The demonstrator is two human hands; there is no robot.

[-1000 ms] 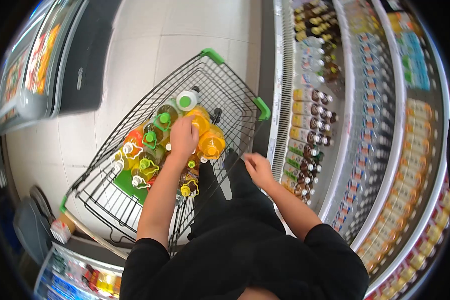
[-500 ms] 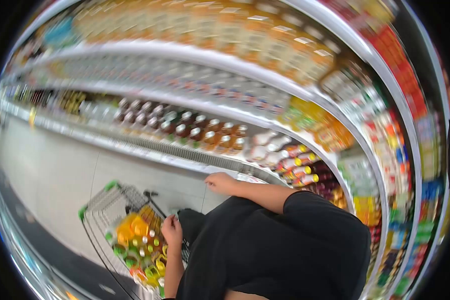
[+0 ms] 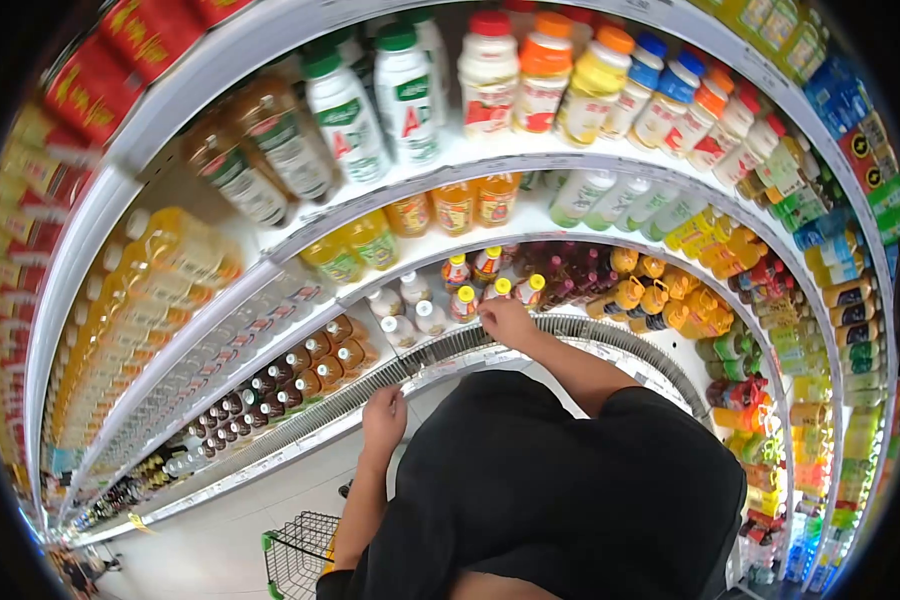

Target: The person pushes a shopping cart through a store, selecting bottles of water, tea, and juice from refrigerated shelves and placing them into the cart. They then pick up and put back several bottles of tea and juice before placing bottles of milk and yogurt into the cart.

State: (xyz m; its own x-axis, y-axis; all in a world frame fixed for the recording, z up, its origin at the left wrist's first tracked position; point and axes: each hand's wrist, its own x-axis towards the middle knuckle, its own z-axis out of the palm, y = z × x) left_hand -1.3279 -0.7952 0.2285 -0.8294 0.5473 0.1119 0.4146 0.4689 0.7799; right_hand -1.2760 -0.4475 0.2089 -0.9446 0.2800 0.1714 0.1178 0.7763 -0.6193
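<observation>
My right hand [image 3: 507, 322] is raised in front of the low curved shelf, its fingers curled. In this view it overlaps the foot of the front row of yellow-capped bottles [image 3: 464, 302], close below one yellow cap [image 3: 500, 288]. My left hand [image 3: 384, 416] hangs before the shelf's front edge with its fingers folded in and nothing showing in them. White-capped pale bottles [image 3: 398, 330] stand to the left of the yellow-capped ones. Dark purple bottles [image 3: 570, 272] are behind and to the right.
A metal guard rail [image 3: 610, 342] runs along the bottom shelf's front. Below my left arm is a wire shopping cart [image 3: 303, 548] with green corners, partly hidden by my body. Brown drink bottles [image 3: 315, 368] fill the lower left shelf. White AD bottles [image 3: 411, 100] stand higher up.
My view has turned right toward the curved shelf corner. My left hand has moved away from beside the cart. My right hand is now up by the yellow-capped bottles.
</observation>
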